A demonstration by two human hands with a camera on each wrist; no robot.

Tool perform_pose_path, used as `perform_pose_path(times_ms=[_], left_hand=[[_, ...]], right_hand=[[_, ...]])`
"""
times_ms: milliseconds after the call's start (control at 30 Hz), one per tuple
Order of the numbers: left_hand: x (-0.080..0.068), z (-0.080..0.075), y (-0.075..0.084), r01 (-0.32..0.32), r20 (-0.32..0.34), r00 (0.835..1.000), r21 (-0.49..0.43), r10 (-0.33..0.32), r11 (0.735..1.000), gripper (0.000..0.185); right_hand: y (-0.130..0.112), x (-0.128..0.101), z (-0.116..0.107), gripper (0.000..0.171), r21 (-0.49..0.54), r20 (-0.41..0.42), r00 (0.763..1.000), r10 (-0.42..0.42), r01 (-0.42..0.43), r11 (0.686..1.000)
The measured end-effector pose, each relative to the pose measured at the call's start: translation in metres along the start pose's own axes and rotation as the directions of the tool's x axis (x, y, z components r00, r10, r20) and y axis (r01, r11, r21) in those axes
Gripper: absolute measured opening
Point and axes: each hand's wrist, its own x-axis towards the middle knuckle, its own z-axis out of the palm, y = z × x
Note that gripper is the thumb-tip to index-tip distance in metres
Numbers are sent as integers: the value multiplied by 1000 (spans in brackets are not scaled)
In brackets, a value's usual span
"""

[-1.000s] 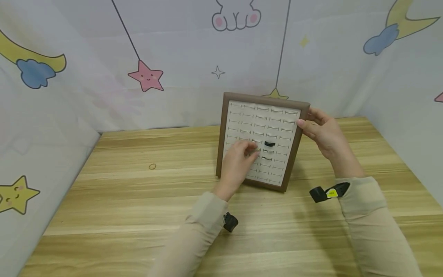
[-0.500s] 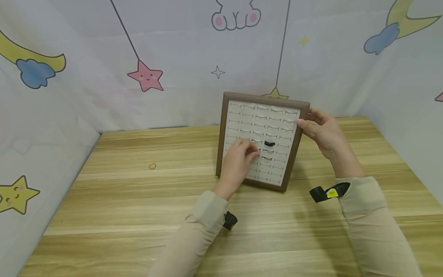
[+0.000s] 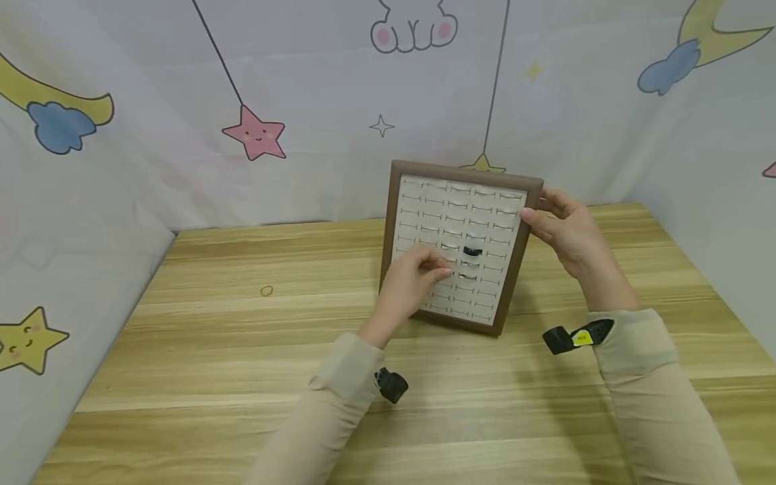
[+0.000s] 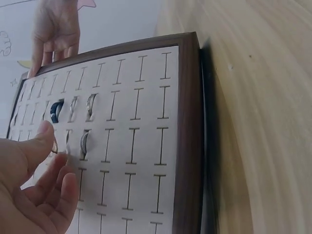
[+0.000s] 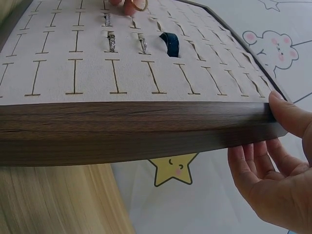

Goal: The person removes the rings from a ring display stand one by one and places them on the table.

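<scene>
A ring display tray with a brown wooden frame (image 3: 388,236) (image 4: 190,122) (image 5: 122,126) and a cream slotted pad stands tilted on the table. My right hand (image 3: 536,214) (image 5: 273,146) grips its upper right edge, thumb on the front and fingers behind. My left hand (image 3: 444,269) (image 4: 48,156) hovers at the middle of the pad and pinches a small gold ring (image 4: 54,146) (image 5: 140,4) between thumb and fingers. A dark ring (image 3: 472,252) (image 4: 56,111) (image 5: 170,44) sits in a slot just right of my fingertips, with several silver rings (image 4: 85,144) (image 5: 111,42) beside it.
Another gold ring (image 3: 267,291) lies alone on the wooden table (image 3: 242,364) to the left. Cartoon-printed cloth walls (image 3: 242,101) close in the back and both sides. Most slots on the pad hold nothing.
My left hand and forearm have drawn slightly left and back from the pad, still pinching the ring. The right hand and the tray have not moved.
</scene>
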Motion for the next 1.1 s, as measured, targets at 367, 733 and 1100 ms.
perform_pose_path(times_ms=[367, 733, 1100], left_hand=[[-1, -27, -18, 88, -121, 987, -174, -109, 981, 19], [-2, -75, -56, 172, -216, 956, -137, -199, 975, 34], [-16, -118, -99, 250, -290, 926, -6, -241, 968, 40]], right_hand=[[1, 0, 0, 54, -10, 10, 1000, 3, -3, 1000], [1, 0, -1, 49, 4, 4, 1000, 3, -3, 1000], [2, 0, 0, 49, 24, 15, 1000, 3, -3, 1000]])
